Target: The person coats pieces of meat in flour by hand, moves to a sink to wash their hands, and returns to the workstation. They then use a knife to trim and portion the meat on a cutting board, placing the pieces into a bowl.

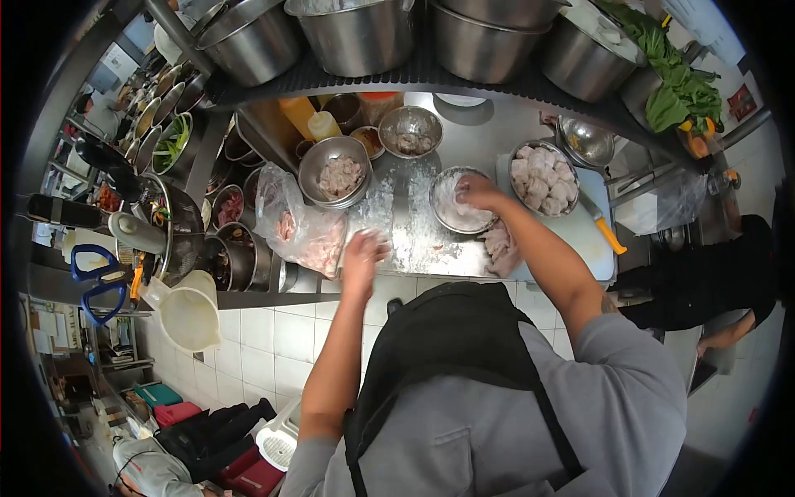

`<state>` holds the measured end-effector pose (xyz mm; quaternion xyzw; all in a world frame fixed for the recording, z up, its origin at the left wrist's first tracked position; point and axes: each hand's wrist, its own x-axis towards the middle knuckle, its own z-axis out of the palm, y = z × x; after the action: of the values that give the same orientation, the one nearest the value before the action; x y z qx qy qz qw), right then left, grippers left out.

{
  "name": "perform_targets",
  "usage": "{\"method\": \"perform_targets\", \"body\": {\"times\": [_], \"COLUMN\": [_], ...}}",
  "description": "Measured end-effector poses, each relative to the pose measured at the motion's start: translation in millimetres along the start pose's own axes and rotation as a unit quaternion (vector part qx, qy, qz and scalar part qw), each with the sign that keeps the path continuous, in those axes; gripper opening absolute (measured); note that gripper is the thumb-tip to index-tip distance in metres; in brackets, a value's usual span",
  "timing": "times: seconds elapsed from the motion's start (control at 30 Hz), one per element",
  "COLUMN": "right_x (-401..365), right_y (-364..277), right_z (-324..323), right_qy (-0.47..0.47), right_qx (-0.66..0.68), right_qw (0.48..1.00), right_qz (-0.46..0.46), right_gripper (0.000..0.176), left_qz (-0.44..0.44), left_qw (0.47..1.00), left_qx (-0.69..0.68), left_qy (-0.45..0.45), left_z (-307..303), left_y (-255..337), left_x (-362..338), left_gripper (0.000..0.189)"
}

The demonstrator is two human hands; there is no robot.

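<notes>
Floured steel counter (414, 248) | our left hand (363, 248) at front edge, grip unclear | our right hand (476, 192) curled in flour bowl (436, 217), grip hidden

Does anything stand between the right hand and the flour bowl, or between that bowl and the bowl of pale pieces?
Nothing visible. The right hand is in the flour bowl; the bowl of pale pieces sits right beside it.
</notes>
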<state>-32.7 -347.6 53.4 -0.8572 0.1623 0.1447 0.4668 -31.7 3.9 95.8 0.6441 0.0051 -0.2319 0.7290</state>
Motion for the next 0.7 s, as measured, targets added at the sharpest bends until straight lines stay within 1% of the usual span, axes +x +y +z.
{"method": "perform_targets", "body": {"times": [0.03, 0.1, 0.17, 0.2, 0.27, 0.3, 0.33, 0.4, 0.43, 0.53, 0.57, 0.7], "right_x": [-2.5, -9.0, -22.7, -29.3, -36.1, -40.6, -46.6, -58.7, -67.8, -90.7, -94.5, -82.2], "right_y": [-5.9, -19.4, -40.0, -50.1, -65.2, -68.2, -69.2, -71.3, -74.3, -88.0, -91.2, -79.6], "right_z": [-4.9, -14.5, -21.3, -23.5, -26.5, -28.4, -31.6, -36.8, -36.4, -24.1, -21.2, -18.1], "right_qy": [0.01, 0.029, 0.014, 0.008, 0.01, 0.011, 0.029, 0.065, 0.087, 0.158, 0.163, 0.204], "right_qx": [0.06, 0.18, 0.192, 0.199, 0.163, 0.146, 0.093, -0.017, -0.07, -0.087, -0.072, -0.085], "right_qw": [0.998, 0.983, 0.981, 0.979, 0.986, 0.989, 0.992, 0.981, 0.969, 0.956, 0.959, 0.93], "right_qz": [0.006, 0.014, -0.022, -0.04, -0.03, -0.023, -0.078, -0.183, -0.221, -0.231, -0.218, -0.294], "right_gripper": [0.04, 0.036, 0.038, 0.039, 0.043, 0.045, 0.048, 0.053, 0.064, 0.076, 0.077, 0.067], "left_qz": [0.017, -0.044, -0.107, -0.118, -0.141, -0.146, -0.145, -0.142, -0.146, -0.126, -0.12, -0.119], "left_qw": [0.998, 0.99, 0.986, 0.983, 0.967, 0.961, 0.954, 0.937, 0.936, 0.919, 0.916, 0.922], "left_qx": [0.021, 0.081, 0.005, -0.039, -0.123, -0.151, -0.186, -0.255, -0.265, -0.293, -0.306, -0.326], "left_qy": [-0.048, -0.104, -0.124, -0.138, -0.17, -0.179, -0.184, -0.193, -0.178, -0.23, -0.23, -0.173], "left_z": [24.1, 71.7, 108.3, 118.1, 133.4, 137.6, 140.0, 141.1, 142.4, 145.9, 148.2, 161.7], "left_y": [2.8, 9.2, 10.9, 8.6, 7.1, 10.8, 13.8, 17.9, 17.5, 14.3, 9.4, 12.8], "left_x": [9.5, 35.2, 55.8, 65.4, 80.1, 81.6, 81.6, 79.9, 80.4, 82.2, 85.0, 78.1], "left_gripper": [0.032, 0.038, 0.04, 0.04, 0.038, 0.034, 0.033, 0.031, 0.031, 0.033, 0.035, 0.034]}}
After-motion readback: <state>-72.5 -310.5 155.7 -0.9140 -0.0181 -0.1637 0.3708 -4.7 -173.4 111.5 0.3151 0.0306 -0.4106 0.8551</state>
